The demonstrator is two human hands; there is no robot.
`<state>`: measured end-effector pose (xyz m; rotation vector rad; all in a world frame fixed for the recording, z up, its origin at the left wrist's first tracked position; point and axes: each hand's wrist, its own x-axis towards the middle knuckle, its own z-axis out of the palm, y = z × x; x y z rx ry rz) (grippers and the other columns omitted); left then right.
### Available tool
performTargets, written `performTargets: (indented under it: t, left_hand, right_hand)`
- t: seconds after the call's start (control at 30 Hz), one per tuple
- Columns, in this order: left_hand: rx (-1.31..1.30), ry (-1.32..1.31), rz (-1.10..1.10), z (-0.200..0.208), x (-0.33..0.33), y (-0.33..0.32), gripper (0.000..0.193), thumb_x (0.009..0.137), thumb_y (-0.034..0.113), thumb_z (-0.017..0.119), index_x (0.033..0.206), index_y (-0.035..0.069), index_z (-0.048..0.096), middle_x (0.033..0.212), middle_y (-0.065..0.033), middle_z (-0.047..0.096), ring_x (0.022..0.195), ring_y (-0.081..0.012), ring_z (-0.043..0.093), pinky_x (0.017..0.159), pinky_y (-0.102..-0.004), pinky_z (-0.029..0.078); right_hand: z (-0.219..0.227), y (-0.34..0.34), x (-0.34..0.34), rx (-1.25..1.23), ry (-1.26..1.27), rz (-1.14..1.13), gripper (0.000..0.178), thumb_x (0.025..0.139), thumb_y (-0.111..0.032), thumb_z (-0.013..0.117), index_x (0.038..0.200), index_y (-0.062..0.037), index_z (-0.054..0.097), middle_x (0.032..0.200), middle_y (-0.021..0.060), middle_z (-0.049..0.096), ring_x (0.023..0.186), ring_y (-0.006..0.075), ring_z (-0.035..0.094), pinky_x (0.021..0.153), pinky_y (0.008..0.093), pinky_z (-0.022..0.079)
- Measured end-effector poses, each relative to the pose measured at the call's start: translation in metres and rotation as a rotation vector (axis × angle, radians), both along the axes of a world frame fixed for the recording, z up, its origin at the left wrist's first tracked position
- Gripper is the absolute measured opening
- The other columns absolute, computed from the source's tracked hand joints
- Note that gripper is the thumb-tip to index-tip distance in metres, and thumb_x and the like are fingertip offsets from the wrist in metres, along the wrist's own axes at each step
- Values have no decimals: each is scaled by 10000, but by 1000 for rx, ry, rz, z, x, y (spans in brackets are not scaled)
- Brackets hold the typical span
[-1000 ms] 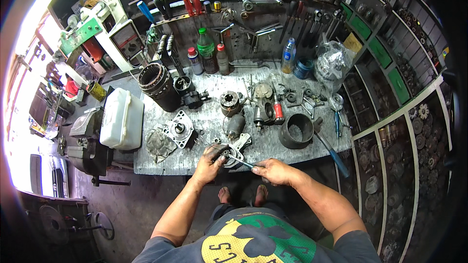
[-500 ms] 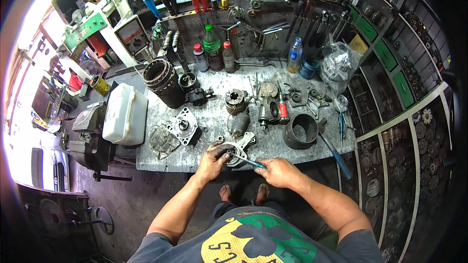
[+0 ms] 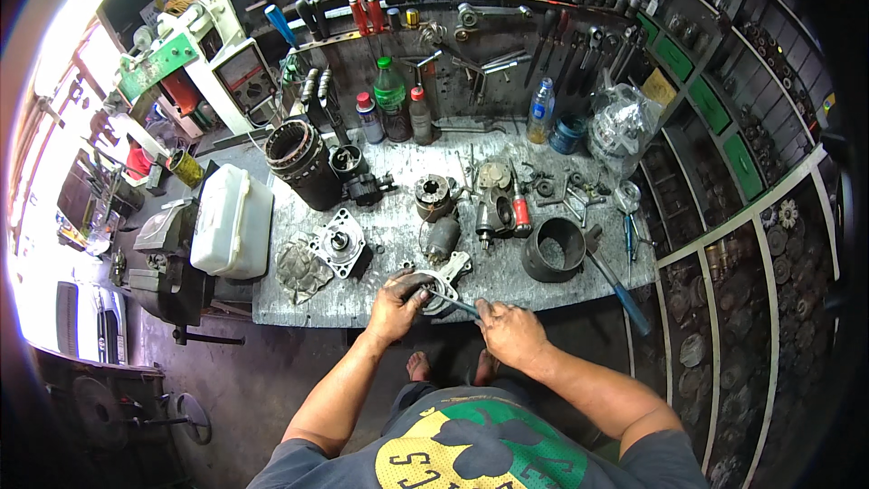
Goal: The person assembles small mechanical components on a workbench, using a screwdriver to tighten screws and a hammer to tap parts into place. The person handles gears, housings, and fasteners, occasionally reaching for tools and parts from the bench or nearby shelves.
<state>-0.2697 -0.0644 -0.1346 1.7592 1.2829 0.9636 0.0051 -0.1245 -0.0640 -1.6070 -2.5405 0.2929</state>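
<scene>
Crowded shelves (image 3: pixel 756 211) of metal parts stand far to the right of the right hand (image 3: pixel 513 335), and beyond both hands the worn silver workbench (image 3: pixel 398 160) reaches to a dark tool wall (image 3: pixel 507 100). At the near edge of this bench, just beside the left hand (image 3: pixel 396 303), is a pale cast metal housing (image 3: pixel 457 266) with a round opening and a short arm, which points away from the person. The left hand is narrow, with thumb and fingers closed on the left side of the housing; if a small part is pinched there also, I cannot tell. The right hand is closed around a slim blue-handled tool (image 3: pixel 464 307), perhaps a screwdriver, and its tip meets the housing near the left thumb. Beyond the left hand, a little to its left, lies a square metal flange (image 3: pixel 346 258) with a shaft; straight beyond it there is a dark rounded cylinder (image 3: pixel 442 237). A wide open metal sleeve (image 3: pixel 536 266) stands beyond the right hand. I judge the housing stiff and rather heavy for its size, maybe slippery if it is greasy. Its thick outer rim seems the best place to hold, with fingertips away from the tool's tip
</scene>
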Motion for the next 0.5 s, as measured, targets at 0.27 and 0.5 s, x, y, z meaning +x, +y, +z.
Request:
performTargets:
  t: [0.27, 0.5]
  left_hand:
    - [21, 18, 40, -17, -4, -1, 313, 999, 228, 777, 1265, 66, 803, 1349, -201, 768, 1395, -417, 637, 1210, -506, 473]
    - [-67, 109, 39, -43, -12, -1, 263, 880, 102, 722, 1098, -46, 727, 1090, -304, 765, 1027, -503, 735, 914, -569, 582]
  right_hand:
    - [2, 33, -49, -229, 615, -136, 585, 928, -345, 818, 1439, -102, 669, 865, 217, 764, 826, 434, 765, 739, 535, 607]
    - [-17, 80, -125, -174, 562, -43, 407, 945, -330, 794, 1162, 14, 783, 1056, 286, 787, 1022, 454, 772, 908, 532, 610]
